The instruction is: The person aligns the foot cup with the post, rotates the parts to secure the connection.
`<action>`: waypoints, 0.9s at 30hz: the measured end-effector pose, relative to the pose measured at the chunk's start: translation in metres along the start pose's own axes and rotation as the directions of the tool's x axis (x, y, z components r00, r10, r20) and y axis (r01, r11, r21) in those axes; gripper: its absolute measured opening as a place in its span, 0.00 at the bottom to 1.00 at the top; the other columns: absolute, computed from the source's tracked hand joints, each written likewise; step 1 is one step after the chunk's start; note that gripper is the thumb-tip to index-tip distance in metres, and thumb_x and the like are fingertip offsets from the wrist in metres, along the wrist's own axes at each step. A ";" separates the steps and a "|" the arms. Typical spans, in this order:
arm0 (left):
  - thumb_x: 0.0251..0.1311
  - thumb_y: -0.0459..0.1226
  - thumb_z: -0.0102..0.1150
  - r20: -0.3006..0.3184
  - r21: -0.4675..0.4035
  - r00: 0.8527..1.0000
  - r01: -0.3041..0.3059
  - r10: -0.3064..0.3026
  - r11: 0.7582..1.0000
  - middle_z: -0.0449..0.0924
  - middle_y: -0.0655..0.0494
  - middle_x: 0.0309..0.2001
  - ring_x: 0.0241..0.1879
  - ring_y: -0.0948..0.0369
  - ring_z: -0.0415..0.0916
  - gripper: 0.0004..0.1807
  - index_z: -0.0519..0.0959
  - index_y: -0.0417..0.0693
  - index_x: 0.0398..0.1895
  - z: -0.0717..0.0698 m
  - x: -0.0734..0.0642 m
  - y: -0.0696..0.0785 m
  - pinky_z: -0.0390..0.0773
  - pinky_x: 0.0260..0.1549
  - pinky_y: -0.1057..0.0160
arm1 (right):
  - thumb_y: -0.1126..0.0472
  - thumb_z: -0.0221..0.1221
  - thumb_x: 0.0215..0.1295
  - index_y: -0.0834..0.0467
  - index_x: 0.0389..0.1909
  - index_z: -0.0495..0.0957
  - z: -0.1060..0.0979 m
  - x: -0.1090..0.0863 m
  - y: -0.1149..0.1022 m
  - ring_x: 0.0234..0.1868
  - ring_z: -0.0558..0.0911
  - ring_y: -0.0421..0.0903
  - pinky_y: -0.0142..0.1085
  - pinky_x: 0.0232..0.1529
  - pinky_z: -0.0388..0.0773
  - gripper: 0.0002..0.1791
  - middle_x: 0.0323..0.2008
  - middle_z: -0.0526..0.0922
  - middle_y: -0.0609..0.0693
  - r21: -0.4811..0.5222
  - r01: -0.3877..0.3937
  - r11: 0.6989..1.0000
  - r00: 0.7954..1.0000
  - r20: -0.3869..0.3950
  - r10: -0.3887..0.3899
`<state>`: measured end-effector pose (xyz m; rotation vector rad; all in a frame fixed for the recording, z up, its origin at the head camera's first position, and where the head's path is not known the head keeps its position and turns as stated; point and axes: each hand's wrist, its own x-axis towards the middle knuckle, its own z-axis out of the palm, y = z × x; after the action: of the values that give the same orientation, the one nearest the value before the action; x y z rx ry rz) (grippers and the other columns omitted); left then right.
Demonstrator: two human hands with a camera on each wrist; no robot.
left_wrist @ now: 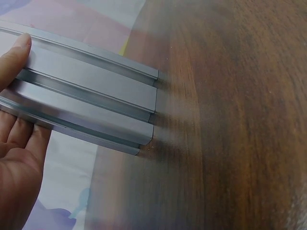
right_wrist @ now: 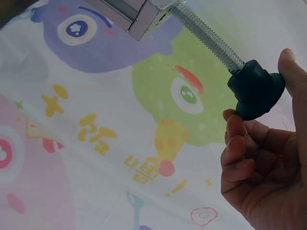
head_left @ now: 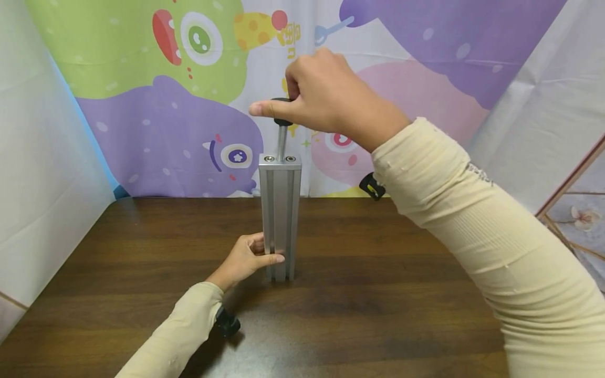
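A silver aluminium profile point(head_left: 280, 210) with long grooves stands upright, its lower end right at the brown wooden table. Near its base my left hand point(head_left: 241, 263) grips it, thumb across the front and fingers round the far side. Two round screw heads show on the end plate point(head_left: 281, 165) at the top. From between them rises a threaded rod point(right_wrist: 206, 36), capped by a black knob point(right_wrist: 259, 91). My right hand point(head_left: 326, 94) pinches that knob from above, thumb on one side and curled fingers on the other. The fingertips behind it are partly hidden in the head view.
Behind the wooden table point(head_left: 402, 304) hangs a curtain point(head_left: 227, 126) printed with cartoon monsters. White cloth point(head_left: 38, 147) borders the left side, and patterned tiles point(head_left: 583, 210) show at the far right. A small black device point(head_left: 228, 321) is worn at the left wrist, another point(head_left: 372, 186) at the right.
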<state>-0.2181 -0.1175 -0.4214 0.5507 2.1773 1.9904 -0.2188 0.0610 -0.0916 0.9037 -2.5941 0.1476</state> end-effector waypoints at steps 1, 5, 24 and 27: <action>0.49 0.30 0.71 0.001 -0.002 1.000 -0.001 0.001 1.000 0.84 0.42 0.42 0.43 0.59 0.84 0.24 0.77 0.33 0.51 0.000 0.000 0.000 0.80 0.46 0.64 | 0.27 0.53 0.57 0.58 0.17 0.71 0.000 0.000 0.000 0.23 0.70 0.44 0.35 0.27 0.66 0.36 0.15 0.71 0.48 0.001 0.009 1.000 1.000 0.002 -0.009; 0.50 0.30 0.71 0.001 0.004 1.000 0.003 -0.003 1.000 0.84 0.41 0.42 0.43 0.59 0.84 0.24 0.77 0.32 0.51 0.000 0.000 0.000 0.80 0.46 0.65 | 0.29 0.53 0.59 0.58 0.18 0.73 -0.001 0.002 -0.003 0.23 0.70 0.44 0.34 0.27 0.65 0.34 0.16 0.72 0.48 0.002 0.046 0.999 0.999 0.020 -0.046; 0.50 0.31 0.71 0.005 0.012 1.000 -0.015 0.015 1.000 0.84 0.42 0.42 0.43 0.60 0.83 0.24 0.77 0.33 0.51 0.002 0.002 -0.001 0.80 0.45 0.65 | 0.26 0.48 0.60 0.59 0.18 0.72 0.001 0.005 -0.004 0.27 0.72 0.47 0.38 0.31 0.67 0.37 0.16 0.70 0.48 -0.045 -0.040 0.998 0.998 0.055 0.042; 0.50 0.31 0.71 0.005 0.015 1.000 -0.017 0.017 1.000 0.84 0.42 0.42 0.42 0.60 0.83 0.24 0.77 0.33 0.51 0.001 0.002 -0.001 0.80 0.45 0.65 | 0.27 0.47 0.62 0.59 0.23 0.75 -0.003 0.003 -0.002 0.28 0.73 0.47 0.38 0.32 0.69 0.37 0.20 0.73 0.48 -0.019 -0.038 0.999 0.994 0.105 0.039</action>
<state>-0.2196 -0.1154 -0.4221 0.5778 2.1940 1.9806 -0.2188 0.0588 -0.0876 0.8781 -2.7069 0.0912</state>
